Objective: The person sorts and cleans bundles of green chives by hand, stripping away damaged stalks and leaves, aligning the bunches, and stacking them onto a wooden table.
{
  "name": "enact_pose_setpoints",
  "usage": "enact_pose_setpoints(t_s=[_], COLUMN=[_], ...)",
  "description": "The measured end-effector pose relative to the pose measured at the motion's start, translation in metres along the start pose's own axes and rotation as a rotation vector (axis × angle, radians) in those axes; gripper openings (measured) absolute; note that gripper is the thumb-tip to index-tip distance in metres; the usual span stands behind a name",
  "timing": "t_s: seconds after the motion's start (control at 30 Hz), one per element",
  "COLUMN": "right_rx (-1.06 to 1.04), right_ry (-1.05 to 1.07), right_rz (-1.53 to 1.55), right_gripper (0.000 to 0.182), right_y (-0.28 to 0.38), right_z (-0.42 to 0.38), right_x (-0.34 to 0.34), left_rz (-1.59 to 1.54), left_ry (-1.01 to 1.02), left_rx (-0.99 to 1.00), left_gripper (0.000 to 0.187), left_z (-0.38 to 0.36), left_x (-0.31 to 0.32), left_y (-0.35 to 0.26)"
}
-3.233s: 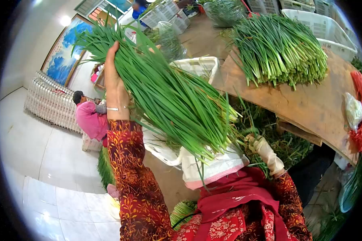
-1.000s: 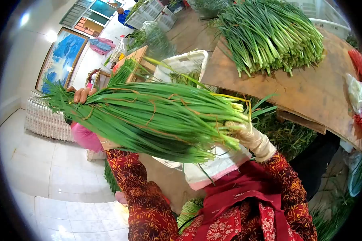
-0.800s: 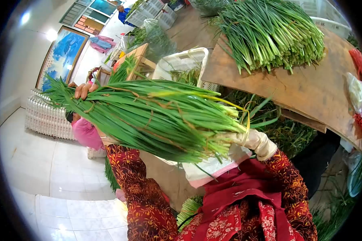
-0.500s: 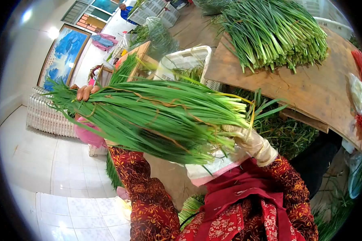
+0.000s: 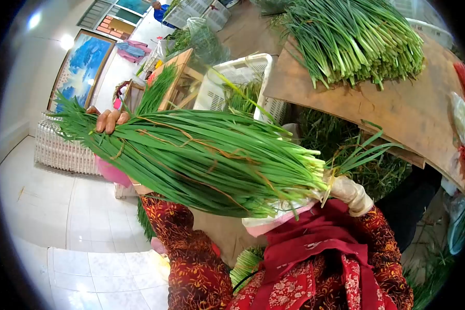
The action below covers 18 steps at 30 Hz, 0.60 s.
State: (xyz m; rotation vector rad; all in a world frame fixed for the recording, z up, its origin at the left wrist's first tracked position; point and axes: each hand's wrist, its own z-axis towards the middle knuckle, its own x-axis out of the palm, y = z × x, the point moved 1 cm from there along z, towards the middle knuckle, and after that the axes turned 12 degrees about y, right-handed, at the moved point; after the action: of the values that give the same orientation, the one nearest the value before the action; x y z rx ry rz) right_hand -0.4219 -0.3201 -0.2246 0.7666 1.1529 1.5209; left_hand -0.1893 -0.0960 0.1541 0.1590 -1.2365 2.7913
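My left hand [image 5: 111, 121], bare with a pink cuff, is closed around the leafy tips of a large bundle of garlic chives [image 5: 212, 160]. The bundle lies across in front of me, pale cut ends to the right, with a few brown withered strands on it. Beside those ends is my right hand [image 5: 351, 195] in a cream glove, its fingers closed on a few loose chive leaves [image 5: 369, 154], green and yellowed, that stick out up and right. The bundle partly hides a white cloth [image 5: 281, 214] at my front.
More chives [image 5: 359, 44] are piled on a wooden board [image 5: 398, 119] at right. Behind the bundle stands a white plastic crate [image 5: 266, 70] with leaves in it. Leaf scraps [image 5: 328, 132] lie below the board. At the far back is a person in blue [image 5: 161, 13].
My right hand has moved right, away from the cut ends, with loose leaves in its fingers. The bundle's cut ends have shifted slightly right and down. My left hand keeps its hold.
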Motion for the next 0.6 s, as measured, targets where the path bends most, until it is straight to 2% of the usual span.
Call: enact_pose_setpoints(t_s=[0.03,0.1,0.13,0.17,0.2,0.27,0.3,0.4,0.47,0.5,0.53,0.6], right_rx=[0.181,0.474,0.671,0.737,0.733,0.529,0.525,-0.030,-0.349,-0.429,-0.428,-0.046], right_ry=[-0.084,-0.373,-0.626,-0.653,-0.654,-0.508,-0.504,-0.145,-0.071,0.046,0.048,0.070], right_rz=[0.107,0.373,0.808,0.783,0.782,0.422,0.421,0.272,-0.094,-0.034,-0.029,0.293], right_gripper=[0.021,0.028,0.028,0.029,0.029,0.032,0.032,0.042,0.041,0.039,0.039,0.028], right_y=[-0.009,-0.034,-0.027,-0.032,-0.012,0.067,0.083,0.121,0.121,0.118,0.117,0.115], right_z=[-0.016,-0.046,-0.050,-0.052,-0.034,0.030,0.052,0.114,0.155,0.170,0.168,0.156], right_x=[-0.003,-0.012,-0.021,-0.031,-0.038,-0.043,-0.044,-0.046,-0.040,-0.037,-0.036,-0.034], left_rz=[-0.007,-0.017,-0.024,-0.071,-0.114,-0.059,-0.068,-0.049,-0.087,-0.072,-0.057,-0.060], left_ry=[-0.015,0.003,0.023,0.113,0.201,0.134,0.112,0.158,0.178,0.168,0.157,0.203], left_rx=[0.015,0.063,0.108,0.070,0.028,0.043,0.063,-0.046,-0.045,-0.047,-0.049,-0.056], left_gripper=[0.021,0.021,0.020,0.020,0.022,0.026,0.028,0.032,0.035,0.036,0.037,0.035], left_z=[0.001,-0.005,-0.008,-0.011,-0.015,-0.007,-0.006,0.000,0.002,0.004,0.005,0.005], left_x=[0.003,-0.003,-0.013,-0.025,-0.036,-0.016,-0.015,-0.016,-0.014,-0.012,-0.011,-0.024], left_y=[0.001,-0.013,-0.027,-0.038,-0.049,-0.037,-0.036,-0.033,-0.025,-0.024,-0.024,-0.031])
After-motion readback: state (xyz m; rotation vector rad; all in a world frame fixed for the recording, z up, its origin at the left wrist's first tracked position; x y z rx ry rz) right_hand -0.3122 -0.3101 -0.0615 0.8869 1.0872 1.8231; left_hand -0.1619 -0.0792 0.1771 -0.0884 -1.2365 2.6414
